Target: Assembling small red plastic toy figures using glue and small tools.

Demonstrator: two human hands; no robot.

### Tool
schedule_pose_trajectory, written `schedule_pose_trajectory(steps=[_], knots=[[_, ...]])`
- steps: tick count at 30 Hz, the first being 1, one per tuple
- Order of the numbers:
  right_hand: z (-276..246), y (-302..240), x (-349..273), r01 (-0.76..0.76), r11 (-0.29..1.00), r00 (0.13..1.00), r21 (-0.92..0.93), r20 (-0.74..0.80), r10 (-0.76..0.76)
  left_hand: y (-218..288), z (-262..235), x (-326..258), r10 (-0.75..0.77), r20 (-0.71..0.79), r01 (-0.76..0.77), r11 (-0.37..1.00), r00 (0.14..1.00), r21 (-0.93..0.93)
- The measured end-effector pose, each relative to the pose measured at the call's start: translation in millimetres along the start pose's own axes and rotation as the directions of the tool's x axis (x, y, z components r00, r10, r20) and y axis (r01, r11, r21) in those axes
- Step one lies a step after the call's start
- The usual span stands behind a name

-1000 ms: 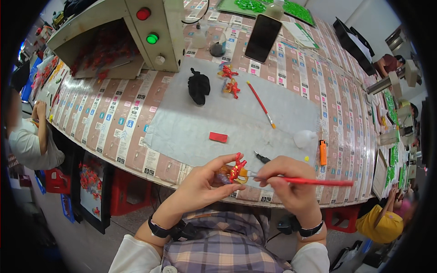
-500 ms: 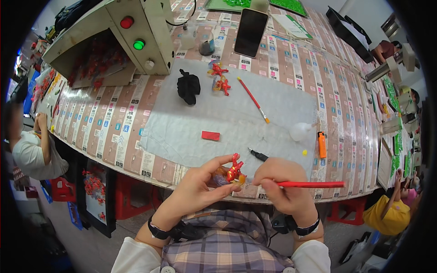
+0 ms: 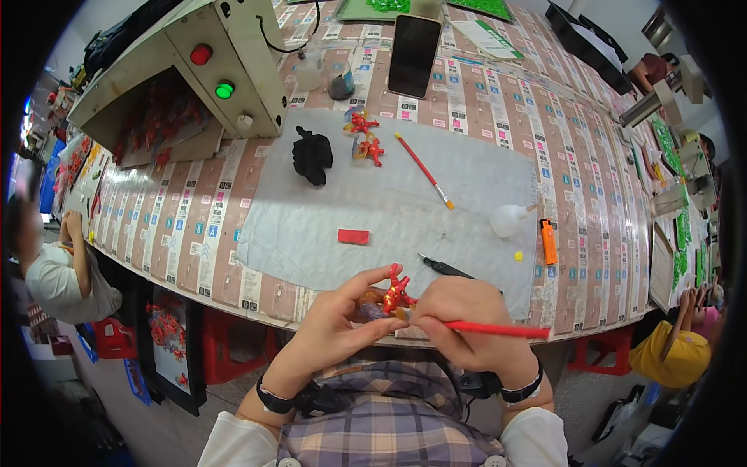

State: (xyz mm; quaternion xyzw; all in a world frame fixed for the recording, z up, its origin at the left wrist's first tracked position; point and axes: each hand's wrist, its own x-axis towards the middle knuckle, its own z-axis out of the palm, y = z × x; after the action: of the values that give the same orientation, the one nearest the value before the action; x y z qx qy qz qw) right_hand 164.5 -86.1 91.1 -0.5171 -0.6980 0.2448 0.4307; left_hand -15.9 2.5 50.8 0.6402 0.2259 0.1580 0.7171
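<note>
At the near table edge, the left hand (image 3: 331, 323) pinches a small red figurine (image 3: 395, 294) while the right hand (image 3: 467, 319) grips a red paintbrush (image 3: 498, 330) against it; beyond lie a grey mat (image 3: 389, 210), two more red figurines (image 3: 366, 138) and a black phone (image 3: 414, 54).

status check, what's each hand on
Left hand pinching small red figure. Right hand holding red brush at it. Nothing between them.
</note>
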Motion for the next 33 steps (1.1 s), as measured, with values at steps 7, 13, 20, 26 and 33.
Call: schedule_pose_trajectory(steps=[7,13,20,26,33], knots=[[-7,-4,-7,-0.015,0.999,0.971,0.047,-0.237,0.026,2,2,0,0.01,0.024,-0.007,0.988,1.0,-0.152],[9,-1,-2,0.07,0.998,0.957,0.01,-0.282,-0.064,1,5,2,0.078,0.006,-0.077,0.989,0.997,-0.128],[6,2,-10,-0.073,0.991,0.893,0.108,-0.436,0.113,-1,2,-1,0.04,0.018,-0.036,0.979,0.999,-0.203],[17,12,-21,-0.302,0.952,0.867,0.055,-0.4,0.298,-6,3,-2,0.0,0.045,0.021,0.886,0.999,-0.464],[30,3,-19,-0.349,0.925,0.893,0.149,-0.247,0.377,-14,-5,-4,0.006,0.01,-0.002,0.917,1.0,-0.399]])
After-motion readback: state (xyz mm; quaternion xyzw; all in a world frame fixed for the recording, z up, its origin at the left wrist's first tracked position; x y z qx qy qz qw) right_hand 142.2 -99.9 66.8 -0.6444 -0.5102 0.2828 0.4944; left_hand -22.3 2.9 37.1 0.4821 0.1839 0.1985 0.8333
